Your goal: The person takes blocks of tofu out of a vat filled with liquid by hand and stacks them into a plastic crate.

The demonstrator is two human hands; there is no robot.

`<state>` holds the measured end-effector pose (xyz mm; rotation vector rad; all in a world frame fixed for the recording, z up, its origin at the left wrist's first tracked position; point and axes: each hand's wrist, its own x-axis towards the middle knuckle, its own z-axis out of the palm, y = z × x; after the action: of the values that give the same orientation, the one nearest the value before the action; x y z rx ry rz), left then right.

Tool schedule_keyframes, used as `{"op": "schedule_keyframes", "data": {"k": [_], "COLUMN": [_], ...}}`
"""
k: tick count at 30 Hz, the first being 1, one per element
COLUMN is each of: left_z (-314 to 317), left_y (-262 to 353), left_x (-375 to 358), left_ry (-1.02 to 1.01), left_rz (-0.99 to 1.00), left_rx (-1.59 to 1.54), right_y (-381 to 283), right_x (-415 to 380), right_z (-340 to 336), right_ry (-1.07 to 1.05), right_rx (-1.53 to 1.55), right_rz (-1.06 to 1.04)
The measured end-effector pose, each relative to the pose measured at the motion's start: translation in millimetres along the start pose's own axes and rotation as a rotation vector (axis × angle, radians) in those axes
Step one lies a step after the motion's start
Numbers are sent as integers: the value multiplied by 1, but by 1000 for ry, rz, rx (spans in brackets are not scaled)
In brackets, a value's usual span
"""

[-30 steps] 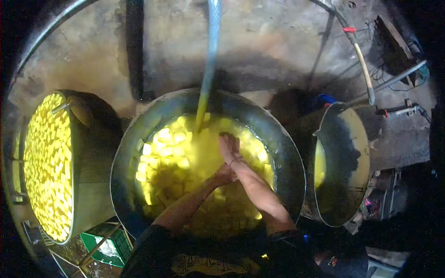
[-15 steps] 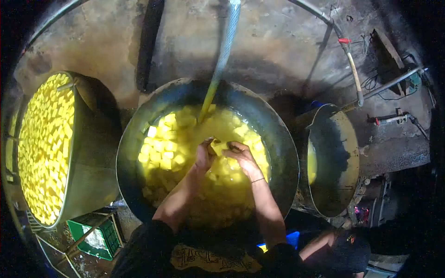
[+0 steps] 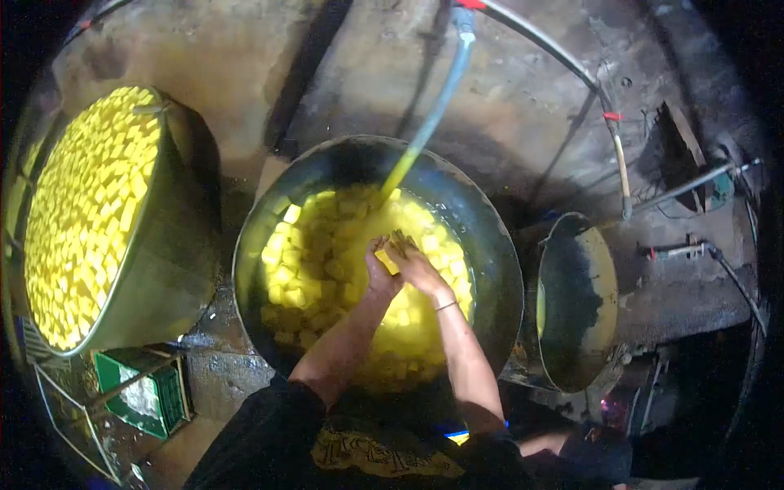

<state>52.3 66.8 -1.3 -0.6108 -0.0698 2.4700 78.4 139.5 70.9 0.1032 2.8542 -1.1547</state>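
Observation:
A small yellow block [image 3: 387, 261] sits between my two hands over the yellow liquid of a wide dark pan. My left hand [image 3: 379, 271] cups it from the left with curled fingers. On the other side, my right hand [image 3: 418, 268] presses against it, its fingers lying over the top. Many similar yellow blocks [image 3: 291, 269] lie in the liquid around my hands. The big round pan [image 3: 500, 253] encloses them. A hose [image 3: 441, 98] dips into the pan behind my hands, and its lower part looks yellow.
A tall metal vat [image 3: 184, 204] heaped with yellow blocks stands at the left. Below it is a green crate [image 3: 169, 396] with white stuff inside. At the right stands another pan [image 3: 576, 327]. Pipes [image 3: 555, 61] run along the wall. Another person's arm [image 3: 543, 443] shows at lower right.
My hands have come closer together around the block, the right one now lying over it. The view has shifted, so the vat and hose appear displaced.

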Motion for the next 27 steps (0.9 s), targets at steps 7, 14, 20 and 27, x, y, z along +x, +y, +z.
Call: {"op": "schedule_keyframes", "data": {"k": [7,14,20,27], "left_z": [65,74,65,60], "left_y": [93,136,116,8], "left_x": [-28,-35,-44,-63], "left_ry": [-83,-239,-237,-226], "left_rz": [322,399,251,-34], "left_rx": [53,8,128,309], "right_y": [130,86,-44,-126], "right_x": [87,73,-20,-109], "right_z": [97,159,27,-67], "right_ry": [-10,-38,-5,250], "right_rx": [-390,608,1255,349], "right_rz": [-234,313,368,8]}}
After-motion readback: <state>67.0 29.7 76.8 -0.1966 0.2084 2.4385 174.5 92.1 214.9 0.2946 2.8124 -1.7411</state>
